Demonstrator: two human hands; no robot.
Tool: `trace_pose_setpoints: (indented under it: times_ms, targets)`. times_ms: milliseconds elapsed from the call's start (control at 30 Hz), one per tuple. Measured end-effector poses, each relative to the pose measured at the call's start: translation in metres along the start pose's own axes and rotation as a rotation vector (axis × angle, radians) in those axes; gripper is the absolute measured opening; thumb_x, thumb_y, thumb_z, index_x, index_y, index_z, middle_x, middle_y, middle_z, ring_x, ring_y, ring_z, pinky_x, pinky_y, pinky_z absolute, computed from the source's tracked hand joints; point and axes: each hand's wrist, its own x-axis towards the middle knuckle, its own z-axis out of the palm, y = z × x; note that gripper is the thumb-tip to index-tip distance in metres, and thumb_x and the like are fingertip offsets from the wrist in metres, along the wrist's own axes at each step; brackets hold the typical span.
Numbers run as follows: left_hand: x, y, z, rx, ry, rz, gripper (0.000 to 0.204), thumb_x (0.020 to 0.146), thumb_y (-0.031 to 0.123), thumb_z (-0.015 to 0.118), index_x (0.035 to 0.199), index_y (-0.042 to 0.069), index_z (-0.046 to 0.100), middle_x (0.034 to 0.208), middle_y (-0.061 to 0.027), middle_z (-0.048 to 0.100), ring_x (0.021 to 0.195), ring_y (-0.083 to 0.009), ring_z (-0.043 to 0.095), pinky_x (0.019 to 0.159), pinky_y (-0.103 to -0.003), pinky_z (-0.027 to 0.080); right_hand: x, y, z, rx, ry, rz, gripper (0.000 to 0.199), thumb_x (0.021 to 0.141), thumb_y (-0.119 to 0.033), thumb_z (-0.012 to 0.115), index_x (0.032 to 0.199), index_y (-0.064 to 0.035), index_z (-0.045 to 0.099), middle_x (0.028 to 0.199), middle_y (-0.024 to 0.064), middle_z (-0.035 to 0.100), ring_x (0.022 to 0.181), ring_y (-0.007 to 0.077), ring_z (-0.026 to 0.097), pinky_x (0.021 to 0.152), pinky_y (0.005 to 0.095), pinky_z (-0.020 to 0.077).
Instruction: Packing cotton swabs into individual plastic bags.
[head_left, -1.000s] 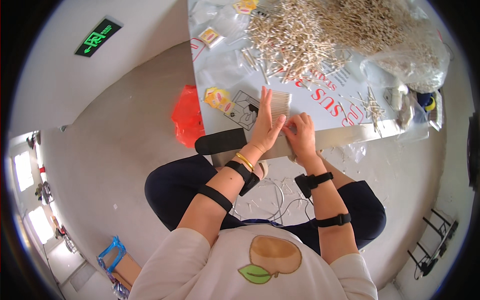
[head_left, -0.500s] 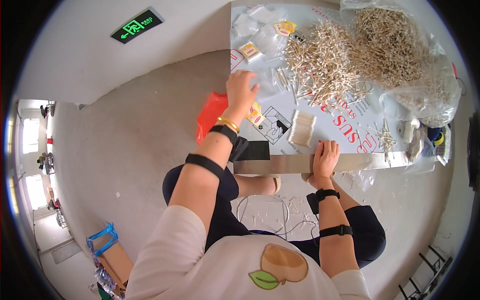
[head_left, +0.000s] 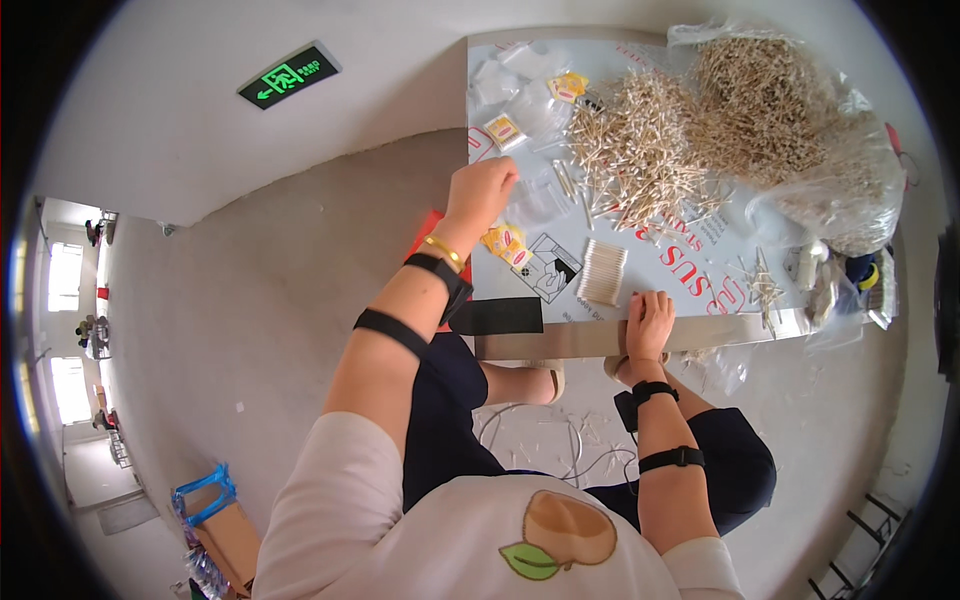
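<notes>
There's a green rectangular exit sign upper left, a few small yellow-and-red packets scattered along the tabletop's left part, and 1 big clear plastic bag of pale sticks far right.

The left hand reaches toward the upper middle of the frame, arm stretched out, fingers curled downward. The right hand lies flat, palm down, right of centre, forearm rising from below.

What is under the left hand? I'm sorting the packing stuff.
The left hand rests on clear plastic bags on the table. Its fingers hide whatever they grip.
</notes>
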Motion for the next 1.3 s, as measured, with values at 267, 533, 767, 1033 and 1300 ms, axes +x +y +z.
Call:
trace_pose_setpoints:
  times_ms: [267, 533, 767, 1033, 1300]
  targets:
    - [-0.064, 0.074, -0.122, -0.114, 0.227, 0.330, 0.005, 0.087, 0.010, 0.071, 0.089, 0.009, 0.067, 0.092, -0.0020, 0.073, 0.088, -0.0242, 0.071, 0.075, -0.037, 0.058, 0.056, -0.145, -0.093, 1.188, -0.662, 0.324, 0.036, 0.107, -0.033, 0.060, 0.108, -0.0004, 0.075, 0.089, 0.0009, 0.070, 0.080, 0.0075, 0.058, 0.068, 0.0241, 0.0426]
    - [-0.122, 0.130, -0.187, 0.067, 0.324, 0.711, 0.017, 0.081, 0.014, 0.076, 0.095, 0.009, 0.068, 0.100, -0.0002, 0.067, 0.100, -0.0201, 0.068, 0.092, -0.038, 0.056, 0.036, -0.207, -0.173, 1.075, -0.730, 0.156, 0.022, 0.101, -0.024, 0.068, 0.105, -0.0030, 0.075, 0.085, -0.0017, 0.070, 0.079, 0.0058, 0.060, 0.068, 0.0217, 0.0424]
    - [-0.157, 0.184, -0.222, -0.328, 0.179, 0.315, 0.020, 0.088, 0.029, 0.082, 0.094, 0.013, 0.072, 0.089, -0.0003, 0.067, 0.093, -0.0186, 0.066, 0.094, -0.034, 0.044, 0.010, -0.228, -0.216, 0.814, -0.437, -0.096, 0.016, 0.093, -0.013, 0.076, 0.087, -0.0010, 0.067, 0.077, 0.0011, 0.068, 0.069, 0.0080, 0.058, 0.063, 0.0281, 0.0465]
    - [-0.169, 0.208, -0.235, -0.673, 0.076, 0.232, 0.024, 0.098, 0.021, 0.071, 0.087, -0.001, 0.067, 0.074, -0.0106, 0.070, 0.065, -0.0187, 0.068, 0.066, -0.031, 0.052, -0.024, -0.268, -0.257, 0.479, -0.254, -0.448, 0.028, 0.088, -0.011, 0.079, 0.079, 0.0006, 0.055, 0.062, 0.0087, 0.053, 0.057, 0.0143, 0.048, 0.056, 0.0343, 0.0406]
    - [-0.180, 0.215, -0.255, -0.859, 0.005, 0.183, 0.024, 0.097, 0.019, 0.070, 0.086, -0.002, 0.065, 0.073, -0.0117, 0.068, 0.063, -0.0198, 0.067, 0.060, -0.033, 0.050, -0.030, -0.267, -0.251, 1.042, -0.315, -0.310, 0.033, 0.095, -0.014, 0.075, 0.074, -0.0018, 0.051, 0.061, -0.0024, 0.043, 0.060, 0.0056, 0.038, 0.053, 0.0299, 0.0319]
